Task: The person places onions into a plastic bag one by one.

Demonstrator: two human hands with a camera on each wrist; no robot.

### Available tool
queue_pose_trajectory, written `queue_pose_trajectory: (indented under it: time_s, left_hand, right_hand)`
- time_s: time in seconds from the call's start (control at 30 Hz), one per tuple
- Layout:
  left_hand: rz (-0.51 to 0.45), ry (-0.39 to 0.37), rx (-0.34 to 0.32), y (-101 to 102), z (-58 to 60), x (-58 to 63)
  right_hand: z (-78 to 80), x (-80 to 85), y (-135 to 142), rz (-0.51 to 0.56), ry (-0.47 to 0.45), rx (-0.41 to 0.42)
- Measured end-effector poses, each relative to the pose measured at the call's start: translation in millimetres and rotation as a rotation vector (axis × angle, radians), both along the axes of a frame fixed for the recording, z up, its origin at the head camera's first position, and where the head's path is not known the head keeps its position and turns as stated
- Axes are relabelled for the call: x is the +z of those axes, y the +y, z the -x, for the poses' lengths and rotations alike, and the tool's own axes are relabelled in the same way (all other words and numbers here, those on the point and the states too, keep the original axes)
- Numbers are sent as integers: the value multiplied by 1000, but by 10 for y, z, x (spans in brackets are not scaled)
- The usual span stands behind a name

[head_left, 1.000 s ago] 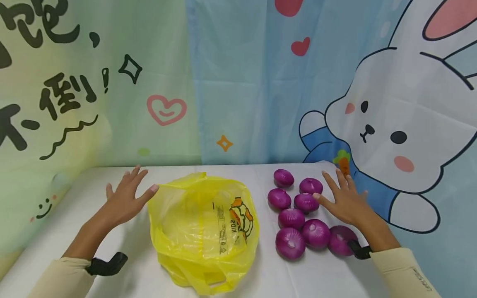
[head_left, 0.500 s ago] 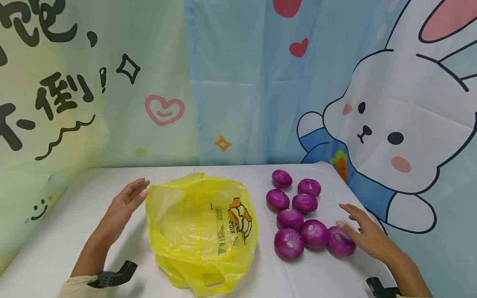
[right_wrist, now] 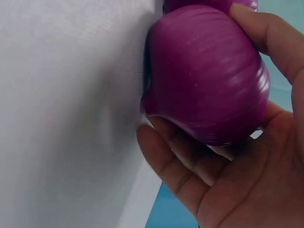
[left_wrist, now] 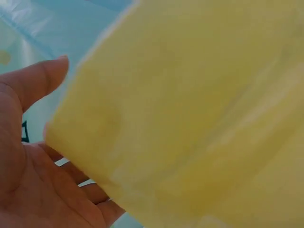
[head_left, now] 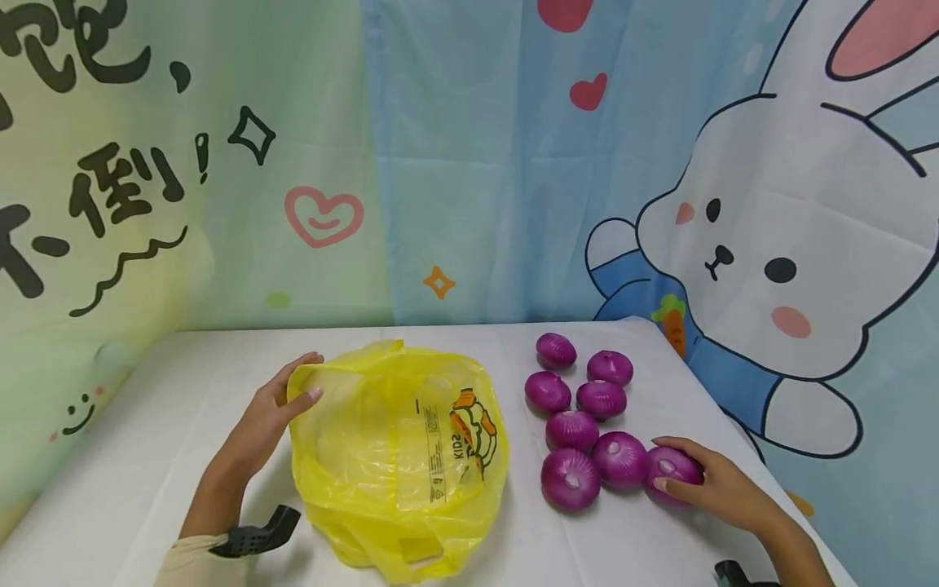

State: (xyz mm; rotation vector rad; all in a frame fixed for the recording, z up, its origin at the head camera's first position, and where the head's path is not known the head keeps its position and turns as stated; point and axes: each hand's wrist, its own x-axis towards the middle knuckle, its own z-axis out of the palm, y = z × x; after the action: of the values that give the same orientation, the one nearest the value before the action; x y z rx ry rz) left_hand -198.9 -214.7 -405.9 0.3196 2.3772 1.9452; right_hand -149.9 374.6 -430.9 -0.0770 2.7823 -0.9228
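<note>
In the head view my left hand point(head_left: 267, 416) is at the left rim of a yellow plastic bag point(head_left: 359, 456). Its thumb lies on the near side of the rim and its fingers pass behind the plastic. The left wrist view shows the thumb straight and apart from the bag's edge point(left_wrist: 156, 118), with the fingers partly hidden behind it. On the right, my right hand point(head_left: 722, 489) grips the nearest right purple onion point(head_left: 669, 473), which sits on the white table. Thumb and fingers curve round that onion point(right_wrist: 204, 76) in the right wrist view.
Several more purple onions point(head_left: 570, 481) lie in a cluster between the bag and my right hand. The white table point(head_left: 220, 359) ends at a printed curtain point(head_left: 455, 163) with a rabbit drawing. A black wrist camera point(head_left: 260, 534) sits on the left wrist.
My left hand has moved right and taken its thumb over the bag's rim. The right hand drew back from the upper onions, then came in and took hold of the nearest right onion.
</note>
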Motion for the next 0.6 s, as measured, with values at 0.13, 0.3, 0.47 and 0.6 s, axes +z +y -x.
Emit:
queue_pose_trajectory:
  time_s: [0.13,0.3,0.47,0.6]
  left_hand:
    - [47,-1,37,38,27,-39]
    - [93,-20,81,60,26,-51]
    - [86,-18,88,59,3,-45]
    - [68,-2,79,71,-2,-46]
  right_hand:
    - [10,7,1,-1,4,-7]
    - [14,83,30,-5,39,-8]
    - [42,205,-1,-12,97,6]
    - [58,331,-85,-14,165,20]
